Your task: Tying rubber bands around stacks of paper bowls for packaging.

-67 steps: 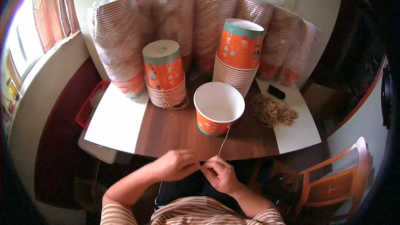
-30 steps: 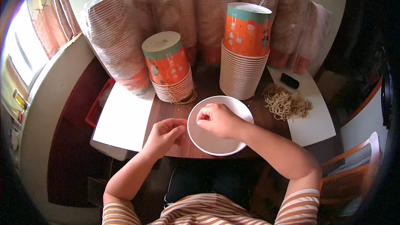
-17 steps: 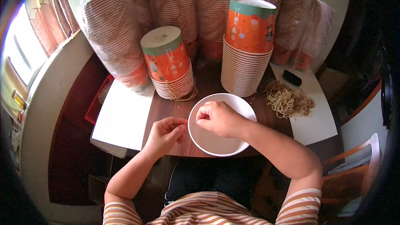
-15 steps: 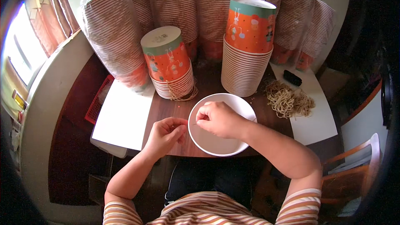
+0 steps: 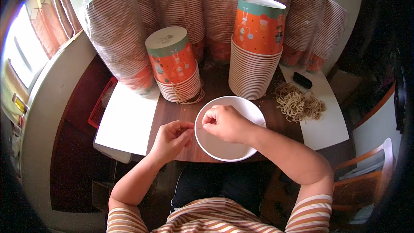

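A white-lined paper bucket [image 5: 233, 149] stands mouth up at the near edge of the table. My right hand [image 5: 227, 123] reaches over it, fingertips pinched on a thin cord [image 5: 199, 128] just inside its left wall. Outside that same wall, my left hand [image 5: 171, 140] is closed, thumb against bent fingers; whatever lies between its fingertips is too small to make out. A short bit of cord shows at the bucket's right rim, partly behind my right wrist. To the right lies a tangled heap of tan cords [image 5: 299, 102].
Two stacks of orange and green paper buckets, a shorter left stack [image 5: 174, 67] with cords draped on it and a taller right stack [image 5: 254, 71], stand behind. Plastic-wrapped bucket stacks [image 5: 179, 8] line the back. A black object [image 5: 302, 80] lies beside the cord heap; a wooden chair [image 5: 381, 168] stands right.
Both hands stay almost in place at the bucket's left wall. A little more of the cord shows between my right fingertips and the wall.
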Motion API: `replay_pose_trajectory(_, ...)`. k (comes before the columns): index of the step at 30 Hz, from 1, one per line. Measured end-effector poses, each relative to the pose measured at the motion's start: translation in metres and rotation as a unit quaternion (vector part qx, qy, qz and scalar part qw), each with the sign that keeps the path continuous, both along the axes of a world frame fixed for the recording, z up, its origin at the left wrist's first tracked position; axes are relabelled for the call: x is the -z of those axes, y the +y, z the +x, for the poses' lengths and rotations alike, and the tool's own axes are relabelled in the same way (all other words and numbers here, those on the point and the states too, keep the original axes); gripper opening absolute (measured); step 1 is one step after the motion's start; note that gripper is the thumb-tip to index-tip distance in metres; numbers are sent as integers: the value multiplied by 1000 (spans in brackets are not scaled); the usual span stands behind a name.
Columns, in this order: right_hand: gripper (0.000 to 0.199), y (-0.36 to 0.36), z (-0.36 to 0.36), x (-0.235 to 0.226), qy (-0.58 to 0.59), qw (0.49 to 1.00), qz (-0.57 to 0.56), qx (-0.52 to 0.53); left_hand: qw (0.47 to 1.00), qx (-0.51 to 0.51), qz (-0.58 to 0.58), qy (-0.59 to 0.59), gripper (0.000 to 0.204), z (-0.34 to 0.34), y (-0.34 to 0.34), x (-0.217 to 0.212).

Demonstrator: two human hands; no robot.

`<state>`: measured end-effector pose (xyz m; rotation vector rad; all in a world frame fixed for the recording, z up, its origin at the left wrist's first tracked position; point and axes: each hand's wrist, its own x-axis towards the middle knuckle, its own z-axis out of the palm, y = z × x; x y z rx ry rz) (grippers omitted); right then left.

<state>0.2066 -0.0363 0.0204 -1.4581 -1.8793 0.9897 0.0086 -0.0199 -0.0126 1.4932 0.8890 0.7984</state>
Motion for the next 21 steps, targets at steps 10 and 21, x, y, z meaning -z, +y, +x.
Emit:
replay_pose_trajectory(10, 16, -1, -1, -8, 25, 998, -50, -10, 1000, 3, 4, 26, 16, 0, 0, -3)
replay_pose_trajectory(21, 15, 2, -1, -2, 10, 998, -63, -4, 999, 9, 26, 37, 17, -1, -2, 0)
